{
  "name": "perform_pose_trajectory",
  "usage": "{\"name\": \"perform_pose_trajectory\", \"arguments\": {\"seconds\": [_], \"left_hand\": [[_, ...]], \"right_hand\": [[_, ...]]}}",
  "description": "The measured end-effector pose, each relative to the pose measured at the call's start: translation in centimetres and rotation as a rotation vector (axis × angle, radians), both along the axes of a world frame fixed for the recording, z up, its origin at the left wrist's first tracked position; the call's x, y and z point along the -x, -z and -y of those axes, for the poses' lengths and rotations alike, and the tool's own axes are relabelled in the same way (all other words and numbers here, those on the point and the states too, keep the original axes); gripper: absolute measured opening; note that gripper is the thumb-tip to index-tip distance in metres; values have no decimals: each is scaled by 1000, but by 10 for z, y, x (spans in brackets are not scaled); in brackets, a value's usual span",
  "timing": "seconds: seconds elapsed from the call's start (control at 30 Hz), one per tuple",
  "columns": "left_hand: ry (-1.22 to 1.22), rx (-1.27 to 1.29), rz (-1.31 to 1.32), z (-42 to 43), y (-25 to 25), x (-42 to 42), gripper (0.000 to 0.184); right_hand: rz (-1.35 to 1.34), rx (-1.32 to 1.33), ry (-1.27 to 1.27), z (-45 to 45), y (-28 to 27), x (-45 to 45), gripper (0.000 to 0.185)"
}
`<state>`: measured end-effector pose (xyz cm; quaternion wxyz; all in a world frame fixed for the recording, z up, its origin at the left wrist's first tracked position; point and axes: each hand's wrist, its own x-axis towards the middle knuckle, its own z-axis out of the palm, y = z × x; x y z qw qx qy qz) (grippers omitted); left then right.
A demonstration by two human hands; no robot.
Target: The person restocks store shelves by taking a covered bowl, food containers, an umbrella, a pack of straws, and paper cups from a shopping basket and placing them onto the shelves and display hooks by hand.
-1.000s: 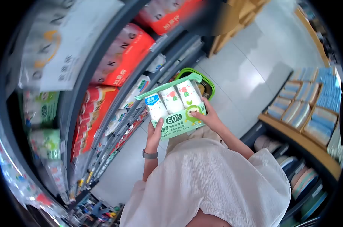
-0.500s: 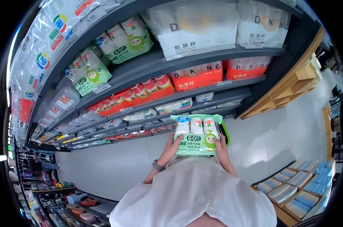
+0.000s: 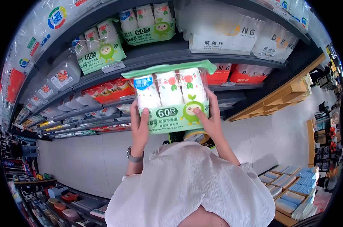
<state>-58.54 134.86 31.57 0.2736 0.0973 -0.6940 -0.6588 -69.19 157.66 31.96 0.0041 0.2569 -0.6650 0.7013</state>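
Observation:
A green and white pack of paper cups [image 3: 171, 96] is held up before the shelf, its front turned to me and tilted slightly. My left hand [image 3: 139, 123] grips its left edge, thumb on the front. On the right edge, my right hand [image 3: 211, 117] holds it with the thumb over the printed cartoon figure. The fingers behind the pack are partly hidden. Two similar packs, one nearer [image 3: 99, 47] and one farther right [image 3: 148, 24], stand on the shelf behind it.
Large bags of travel cups [image 3: 224, 42] and red cup packs [image 3: 251, 73] line the shelves [image 3: 156, 53]. Below the held pack, a basket-like black and green container with a round yellow item [image 3: 197, 136] is partly visible. Wooden boxes of blue packets [image 3: 290, 200] stand at lower right.
Both hands have raised the pack of cups from near my waist, up and toward the shelf, and it looks larger. The view has shifted a little.

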Motion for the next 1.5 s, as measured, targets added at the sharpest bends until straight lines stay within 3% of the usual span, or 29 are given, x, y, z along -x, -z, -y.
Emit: {"name": "perform_pose_trajectory", "arguments": {"seconds": [0.23, 0.47, 0.7, 0.8, 0.87, 0.97, 1.1, 1.33, 1.43, 1.5], "left_hand": [[-87, 6, -166, 15, -23, 11, 43], [-247, 166, -163, 35, -42, 22, 42], [-147, 77, -158, 44, -46, 23, 45], [-13, 98, -230, 47, -47, 17, 56], [48, 261, -188, 44, -54, 12, 82], [91, 168, -118, 43, -61, 11, 96], [110, 112, -152, 53, -65, 23, 92], [-151, 525, -390, 83, -96, 68, 83], [-80, 457, -442, 88, -114, 83, 78], [-113, 497, -465, 90, -114, 95, 72]], "right_hand": [[17, 68, -68, 27, -38, -2, 73], [-74, 31, 25, 45, -45, 1, 55], [-70, 23, 72, 57, -49, 9, 51], [-36, 10, 81, 60, -51, 11, 51], [-43, 25, 72, 61, -52, 11, 51], [-88, 28, 66, 61, -56, 13, 52], [-208, 22, 48, 69, -72, 18, 62], [-448, 24, 97, 90, -102, 56, 89], [-666, -41, 177, 96, -117, 69, 91], [-683, -16, 239, 108, -128, 64, 80]]}}
